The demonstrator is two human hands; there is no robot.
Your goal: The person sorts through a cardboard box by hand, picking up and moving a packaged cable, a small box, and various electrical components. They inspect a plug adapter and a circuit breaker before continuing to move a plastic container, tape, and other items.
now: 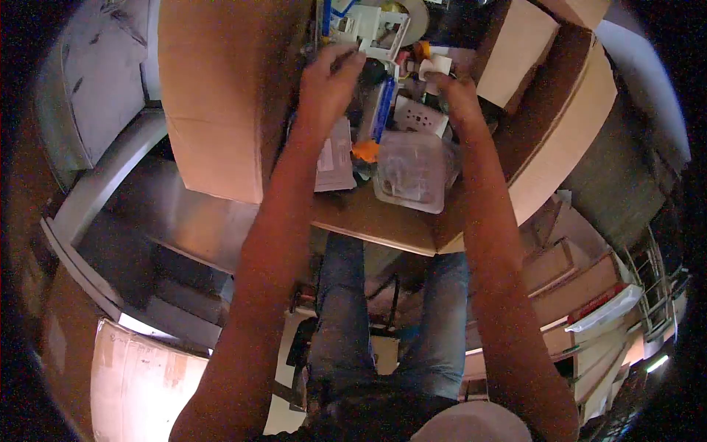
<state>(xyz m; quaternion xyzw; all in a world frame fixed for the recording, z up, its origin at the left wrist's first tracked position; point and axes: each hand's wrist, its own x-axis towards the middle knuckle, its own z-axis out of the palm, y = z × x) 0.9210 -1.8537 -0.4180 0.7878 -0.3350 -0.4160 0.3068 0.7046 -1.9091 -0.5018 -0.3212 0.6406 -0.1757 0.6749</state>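
Note:
Both of my arms reach into an open cardboard box [375, 230] full of mixed items. My left hand [329, 79] is at the box's left side, fingers curled in beside white plastic parts [383, 33]; whatever it pinches is too dark to make out. At the right, my right hand [458, 96] has its fingers closed on a small white square piece [436, 68]. Between the hands lies a blue-and-white long pack [384, 110]. Nearer to me sit a clear plastic container [412, 173], an orange piece [365, 152] and a white perforated part [420, 116].
A tall cardboard flap [221, 96] rises at the left, and another flap [567, 140] slopes along the right. A metallic surface [199, 221] lies below the left flap. A lit carton [140, 376] stands lower left. Cardboard and a wire rack [659, 283] are at the right.

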